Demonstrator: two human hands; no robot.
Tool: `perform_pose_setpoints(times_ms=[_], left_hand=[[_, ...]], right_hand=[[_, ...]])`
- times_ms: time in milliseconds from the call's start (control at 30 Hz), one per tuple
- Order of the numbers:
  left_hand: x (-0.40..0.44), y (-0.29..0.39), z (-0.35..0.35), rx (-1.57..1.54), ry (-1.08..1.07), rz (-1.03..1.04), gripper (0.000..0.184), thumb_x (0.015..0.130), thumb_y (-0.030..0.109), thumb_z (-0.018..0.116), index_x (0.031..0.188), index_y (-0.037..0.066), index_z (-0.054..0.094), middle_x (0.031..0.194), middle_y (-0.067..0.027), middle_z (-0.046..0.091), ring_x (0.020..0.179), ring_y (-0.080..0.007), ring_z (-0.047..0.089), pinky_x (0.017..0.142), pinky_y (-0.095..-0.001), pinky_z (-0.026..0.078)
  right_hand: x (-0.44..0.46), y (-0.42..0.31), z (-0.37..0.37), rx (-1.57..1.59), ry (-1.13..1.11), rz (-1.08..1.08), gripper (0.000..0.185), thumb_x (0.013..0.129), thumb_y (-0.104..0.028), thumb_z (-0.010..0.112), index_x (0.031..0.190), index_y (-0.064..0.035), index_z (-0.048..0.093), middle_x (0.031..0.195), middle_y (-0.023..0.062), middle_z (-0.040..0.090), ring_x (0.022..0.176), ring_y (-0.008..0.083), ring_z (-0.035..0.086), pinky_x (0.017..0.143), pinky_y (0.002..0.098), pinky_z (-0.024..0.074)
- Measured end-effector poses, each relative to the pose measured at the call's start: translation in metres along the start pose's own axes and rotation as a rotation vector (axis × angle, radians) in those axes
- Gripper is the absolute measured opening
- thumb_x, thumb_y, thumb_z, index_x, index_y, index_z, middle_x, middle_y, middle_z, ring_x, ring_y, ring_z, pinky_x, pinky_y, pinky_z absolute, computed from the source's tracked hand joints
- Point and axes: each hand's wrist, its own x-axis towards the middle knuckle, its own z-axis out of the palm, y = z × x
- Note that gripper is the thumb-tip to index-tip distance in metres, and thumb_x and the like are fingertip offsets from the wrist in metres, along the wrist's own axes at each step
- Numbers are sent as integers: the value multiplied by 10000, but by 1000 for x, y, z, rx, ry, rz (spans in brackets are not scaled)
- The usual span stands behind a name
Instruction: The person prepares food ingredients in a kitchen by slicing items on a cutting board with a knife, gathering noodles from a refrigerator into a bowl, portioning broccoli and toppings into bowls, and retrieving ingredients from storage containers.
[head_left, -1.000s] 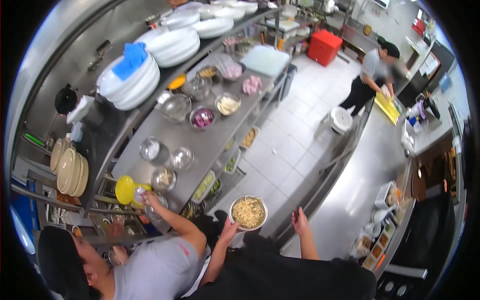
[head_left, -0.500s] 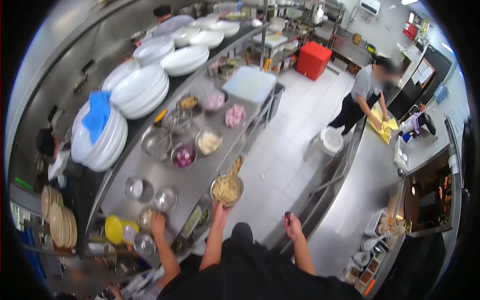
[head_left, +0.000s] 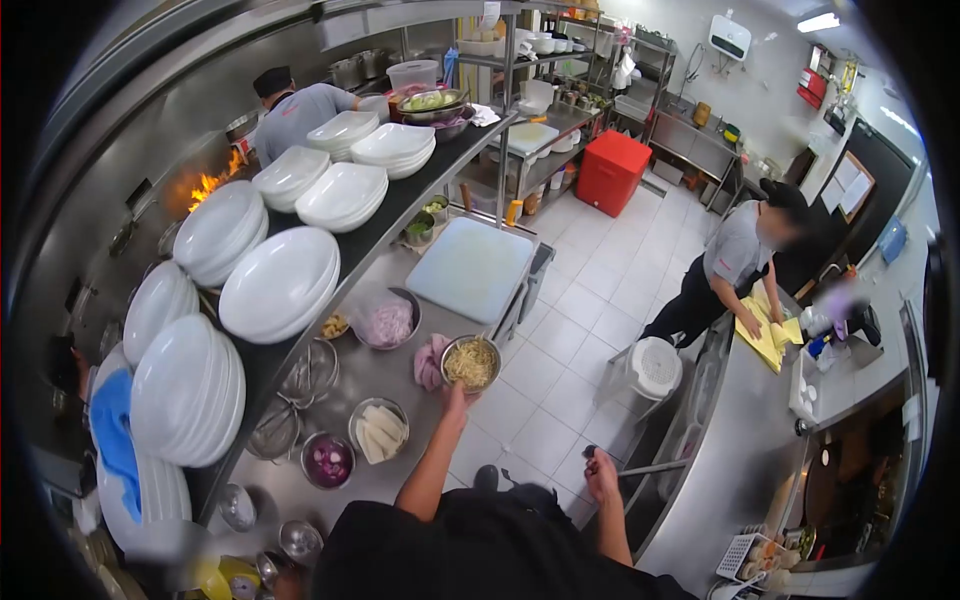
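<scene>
Steel counter (head_left: 440, 320) lies left; by its edge the left grip (head_left: 457, 396) clasps a metal bowl (head_left: 493, 371) of pale shreds (head_left: 468, 360), likely light but slick, best cupped beneath; the right grip (head_left: 602, 476) is curled round a small dark object (head_left: 589, 452).

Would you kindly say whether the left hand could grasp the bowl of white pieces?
Probably not: the left hand holds a bowl of pale strands, though the bowl of white pieces looks within reach.
</scene>
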Motion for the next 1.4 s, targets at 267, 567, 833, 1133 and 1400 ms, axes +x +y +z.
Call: perform_pose_setpoints(times_ms=[267,567,833,1133,1400], left_hand=[[136,-25,-29,-254,202,59,453,884,186,498,1290,-12,462,1223,-159,574,1065,-306,622,808,-439,602],[104,0,-20,-122,502,269,631,951,221,576,1466,151,218,1400,-134,416,1149,-326,564,760,-463,597],[76,-45,70,-33,1094,482,596,963,185,585,1456,109,258,1371,-134,384,1117,-276,515,857,-409,510],[149,65,209,782,856,770,167,904,21,574,1066,13,615,1028,-130,594,968,-241,591,814,-348,483],[293,94,243,1117,377,788,300,855,10,620,1152,33,590,1172,-157,537,1077,-333,580,880,-388,508]], right_hand=[[176,-93,139,-534,-171,-74,303,919,-289,672,1117,-63,632,870,-15,625,714,67,512,595,225,412],[465,-72,399,-1402,-847,-677,352,828,-373,738,876,-34,654,743,116,662,676,216,618,642,353,495],[541,-67,500,-1577,-1135,-464,377,816,-264,706,1102,-31,631,900,158,695,873,292,676,792,389,535],[573,-101,522,-1575,-1109,-666,405,818,-13,590,1216,14,523,1092,263,610,1004,404,618,906,443,492],[545,-133,507,-1394,-1093,-806,146,816,-13,654,961,-23,645,988,203,647,929,385,637,793,431,523]])
